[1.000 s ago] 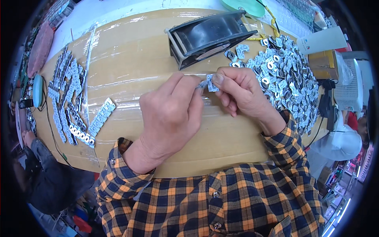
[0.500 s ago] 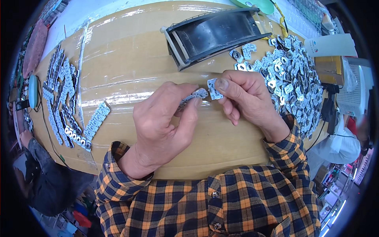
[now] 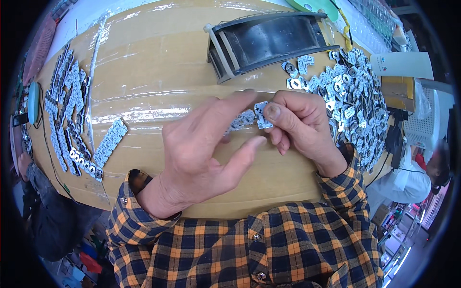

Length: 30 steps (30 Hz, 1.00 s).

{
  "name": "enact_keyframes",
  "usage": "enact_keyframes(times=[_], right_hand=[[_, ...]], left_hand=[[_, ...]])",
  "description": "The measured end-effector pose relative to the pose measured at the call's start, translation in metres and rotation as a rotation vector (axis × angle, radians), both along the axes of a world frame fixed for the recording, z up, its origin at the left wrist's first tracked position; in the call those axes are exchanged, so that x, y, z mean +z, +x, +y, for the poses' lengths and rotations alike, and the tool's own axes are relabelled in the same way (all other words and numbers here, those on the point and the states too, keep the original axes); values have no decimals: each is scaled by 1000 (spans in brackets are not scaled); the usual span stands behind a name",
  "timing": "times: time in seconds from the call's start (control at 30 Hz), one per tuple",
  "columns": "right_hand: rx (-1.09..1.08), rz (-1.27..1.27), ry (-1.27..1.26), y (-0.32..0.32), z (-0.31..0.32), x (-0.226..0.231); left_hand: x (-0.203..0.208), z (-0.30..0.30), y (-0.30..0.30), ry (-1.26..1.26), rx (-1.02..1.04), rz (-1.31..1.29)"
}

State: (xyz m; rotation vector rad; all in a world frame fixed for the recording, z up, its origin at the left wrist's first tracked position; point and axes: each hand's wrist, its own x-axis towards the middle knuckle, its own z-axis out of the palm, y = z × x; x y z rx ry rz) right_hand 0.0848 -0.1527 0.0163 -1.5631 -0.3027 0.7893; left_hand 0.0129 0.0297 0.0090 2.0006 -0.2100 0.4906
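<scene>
Fingers (image 3: pixel 273 113) of the right hand (image 3: pixel 305 122) pinch a small, squarish, flat plate, pale blue-white with dark spots (image 3: pixel 262 115), between the thumb and the bent forefinger, above the middle of the worktop. Just beside it on the left, a short row of similar pale, speckled pieces (image 3: pixel 241 120) shows in the gap of the left hand (image 3: pixel 197 144), whose thumb and forefinger stand wide apart; whether its hidden fingers grip that row, I cannot tell. Both wrists come out of orange-and-navy plaid sleeves (image 3: pixel 139 204).

Below the hands, the worktop (image 3: pixel 269 177) is covered in tan cardboard with glossy bands of clear tape. Beyond them sits a black, open-sided frame with a curved inner wall (image 3: pixel 276 44). Near its right end lie a few loose pieces (image 3: pixel 304 64), next to a large, jumbled heap of pale and dark flat parts (image 3: pixel 353 101).

On the left, a short pale speckled block (image 3: pixel 111 142) lies slanted beside a cluster of long, chain-like rows (image 3: pixel 69 103). Farther out are a light-green bowl (image 3: pixel 312 6) at the far edge, a white tapered cup (image 3: pixel 403 66) above a brown cardboard box (image 3: pixel 397 94), and, at the far left, a co-worker's dark sleeve (image 3: pixel 41 180).
</scene>
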Motion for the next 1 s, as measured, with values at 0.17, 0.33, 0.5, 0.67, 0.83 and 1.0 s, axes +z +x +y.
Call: enact_keyframes(times=[0.17,0.33,0.5,0.67,0.83,1.0], right_hand=[[57,-78,-66,-1,1,4],[30,-3,-20,-2,-3,5],[38,20,-38,-1,-3,7],[8,-176,-82,-4,-2,7],[-49,-4,30,2,-5,3],[34,-100,-78,-1,-4,4]], left_hand=[[0,7,-4,162,-80,119],[-1,5,-2,173,-85,40],[-2,5,-3,167,-79,40],[-1,5,-2,167,-82,46],[-4,6,-2,163,-77,24],[-5,4,-2,152,-78,31]])
